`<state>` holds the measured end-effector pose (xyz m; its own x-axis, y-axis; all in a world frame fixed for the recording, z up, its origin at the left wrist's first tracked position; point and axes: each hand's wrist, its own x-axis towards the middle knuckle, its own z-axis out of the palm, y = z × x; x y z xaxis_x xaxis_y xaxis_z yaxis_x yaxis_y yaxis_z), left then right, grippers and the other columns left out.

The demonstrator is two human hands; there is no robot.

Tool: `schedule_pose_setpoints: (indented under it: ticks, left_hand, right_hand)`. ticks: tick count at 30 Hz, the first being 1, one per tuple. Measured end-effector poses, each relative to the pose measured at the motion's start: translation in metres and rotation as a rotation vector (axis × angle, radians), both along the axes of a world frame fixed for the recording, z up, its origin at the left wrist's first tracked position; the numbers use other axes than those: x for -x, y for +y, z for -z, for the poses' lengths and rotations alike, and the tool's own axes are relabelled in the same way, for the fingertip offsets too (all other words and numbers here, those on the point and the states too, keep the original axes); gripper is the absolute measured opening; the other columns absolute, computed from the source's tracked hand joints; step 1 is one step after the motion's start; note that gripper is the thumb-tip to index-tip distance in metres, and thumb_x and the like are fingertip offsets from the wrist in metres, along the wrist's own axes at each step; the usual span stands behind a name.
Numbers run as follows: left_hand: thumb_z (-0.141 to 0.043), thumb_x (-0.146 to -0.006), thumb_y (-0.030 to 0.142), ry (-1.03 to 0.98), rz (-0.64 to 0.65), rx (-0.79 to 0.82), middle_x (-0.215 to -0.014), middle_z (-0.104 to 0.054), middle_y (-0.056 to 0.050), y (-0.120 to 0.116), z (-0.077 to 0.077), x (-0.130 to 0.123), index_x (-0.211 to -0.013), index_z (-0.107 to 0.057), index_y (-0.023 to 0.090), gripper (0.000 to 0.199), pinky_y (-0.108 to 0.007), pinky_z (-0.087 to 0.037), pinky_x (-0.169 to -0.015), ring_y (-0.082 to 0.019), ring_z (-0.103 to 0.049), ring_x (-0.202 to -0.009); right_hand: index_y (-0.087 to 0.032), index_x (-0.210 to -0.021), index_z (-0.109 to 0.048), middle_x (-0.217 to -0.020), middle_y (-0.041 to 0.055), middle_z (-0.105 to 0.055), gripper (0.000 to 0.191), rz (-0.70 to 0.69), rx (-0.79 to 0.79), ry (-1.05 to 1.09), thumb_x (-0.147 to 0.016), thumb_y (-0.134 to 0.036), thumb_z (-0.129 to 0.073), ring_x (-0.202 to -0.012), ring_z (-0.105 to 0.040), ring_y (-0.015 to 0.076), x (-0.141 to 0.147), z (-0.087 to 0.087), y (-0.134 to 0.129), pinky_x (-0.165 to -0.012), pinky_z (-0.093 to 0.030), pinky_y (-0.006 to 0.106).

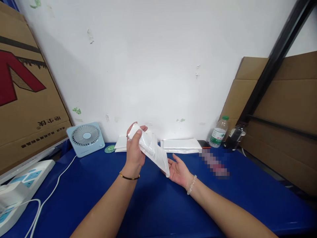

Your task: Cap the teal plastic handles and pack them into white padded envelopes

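My left hand [135, 147] is closed around the upper end of a white plastic-wrapped packet [155, 150], thumb pressed on its front. The packet is held above the table and slants down to the right, its glossy film wrinkled. At its lower end is my right hand [178, 170], palm up with fingers stretched out. Some right fingertips are hidden behind the packet, so I cannot tell how firmly they touch it. Behind, against the wall, lie flat white packets [182, 144] on the right and more white packets [120, 142] on the left, partly covered by my left hand.
On the blue table [158, 211] stand a light-blue fan [86, 135], a green round disc [109, 149] and a white power strip [22, 195] with cables. To the right are a phone [204, 144], a water bottle [219, 132] and a dark bottle [235, 136]. Cardboard flanks both sides.
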<state>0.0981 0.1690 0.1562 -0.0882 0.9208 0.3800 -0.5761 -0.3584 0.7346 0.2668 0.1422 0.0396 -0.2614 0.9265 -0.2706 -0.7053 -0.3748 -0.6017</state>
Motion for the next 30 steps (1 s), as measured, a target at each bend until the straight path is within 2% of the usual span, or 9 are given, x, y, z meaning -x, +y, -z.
schedule_pose_setpoints:
  ticks: [4,8,12,14,16,18,22,26,30]
  left_hand:
    - [-0.065,-0.075,0.040,0.087,0.041,-0.085,-0.108,-0.064,-0.005,-0.010,-0.021,-0.020,-0.125,-0.045,0.027,0.056,-0.035,-0.045,-0.093,-0.022,-0.056,-0.113]
    - [-0.066,-0.075,0.037,0.095,0.049,-0.111,-0.106,-0.064,-0.005,-0.015,-0.035,-0.029,-0.123,-0.047,0.026,0.053,-0.036,-0.044,-0.095,-0.022,-0.057,-0.111]
    - [-0.066,-0.074,0.040,0.057,0.011,-0.119,-0.107,-0.064,-0.005,-0.017,-0.042,-0.030,-0.121,-0.049,0.026,0.052,-0.036,-0.045,-0.094,-0.023,-0.057,-0.111]
    - [-0.066,-0.074,0.040,0.029,-0.015,-0.112,-0.107,-0.064,-0.004,-0.018,-0.041,-0.031,-0.120,-0.049,0.027,0.051,-0.036,-0.046,-0.092,-0.023,-0.056,-0.111]
    - [-0.064,-0.073,0.041,0.008,-0.053,-0.093,-0.107,-0.063,-0.003,-0.016,-0.036,-0.031,-0.118,-0.049,0.028,0.049,-0.035,-0.046,-0.091,-0.022,-0.057,-0.111]
    - [-0.062,-0.074,0.042,-0.012,-0.115,-0.076,-0.106,-0.063,-0.002,-0.012,-0.031,-0.026,-0.116,-0.049,0.029,0.046,-0.034,-0.047,-0.089,-0.021,-0.058,-0.108]
    - [-0.057,-0.074,0.043,-0.055,-0.226,-0.055,-0.103,-0.062,-0.001,0.001,-0.029,0.002,-0.110,-0.049,0.028,0.040,-0.030,-0.050,-0.082,-0.018,-0.060,-0.102]
    - [-0.058,-0.073,0.040,-0.126,-0.308,0.005,-0.100,-0.063,-0.001,0.004,-0.040,0.034,-0.103,-0.052,0.028,0.034,-0.029,-0.051,-0.075,-0.019,-0.060,-0.101]
    - [-0.062,-0.072,0.037,-0.082,-0.327,-0.043,-0.095,-0.065,0.001,-0.004,-0.053,0.045,-0.098,-0.055,0.030,0.027,-0.031,-0.050,-0.076,-0.021,-0.059,-0.103]
  right_hand:
    - [-0.017,-0.101,-0.056,-0.083,0.0083,-0.068,0.040,-0.001,-0.023,-0.031,-0.091,-0.048,-0.033,-0.075,-0.067,0.0219,0.000,-0.002,-0.001,-0.065,-0.051,0.035]
    - [-0.017,-0.091,-0.058,-0.068,0.0038,-0.065,0.030,0.095,0.001,-0.112,-0.088,-0.043,-0.044,-0.058,-0.062,0.0170,0.000,0.002,0.001,-0.050,-0.047,0.027]
    - [-0.019,-0.073,-0.054,-0.047,-0.0046,-0.049,0.029,0.276,-0.090,-0.400,-0.078,-0.046,-0.060,-0.035,-0.041,0.0083,-0.004,0.007,0.006,-0.031,-0.024,0.018]
    - [-0.019,-0.065,-0.048,-0.042,-0.0074,-0.040,0.037,0.319,-0.149,-0.531,-0.075,-0.053,-0.061,-0.032,-0.030,0.0057,-0.010,0.009,0.009,-0.031,-0.014,0.017]
    - [-0.021,-0.062,-0.044,-0.040,-0.0089,-0.035,0.041,0.374,-0.167,-0.648,-0.074,-0.056,-0.058,-0.031,-0.026,0.0054,-0.020,0.010,0.014,-0.032,-0.013,0.018]
    - [-0.021,-0.060,-0.043,-0.040,-0.0086,-0.033,0.041,0.454,-0.188,-0.860,-0.077,-0.057,-0.053,-0.032,-0.028,0.0068,-0.035,0.011,0.019,-0.033,-0.016,0.020]
    - [-0.020,-0.052,-0.044,-0.042,-0.0035,-0.039,0.044,0.566,-0.246,-1.494,-0.084,-0.050,-0.040,-0.043,-0.041,0.0121,-0.071,0.010,0.024,-0.044,-0.027,0.023]
    - [-0.019,-0.048,-0.046,-0.050,0.0029,-0.052,0.042,0.534,-0.265,-1.692,-0.084,-0.041,-0.044,-0.056,-0.049,0.0166,-0.088,0.008,0.024,-0.054,-0.030,0.026]
    - [-0.019,-0.055,-0.055,-0.061,0.0090,-0.062,0.039,0.424,-0.301,-1.824,-0.086,-0.039,-0.045,-0.064,-0.056,0.0202,-0.081,0.006,0.021,-0.059,-0.032,0.028]
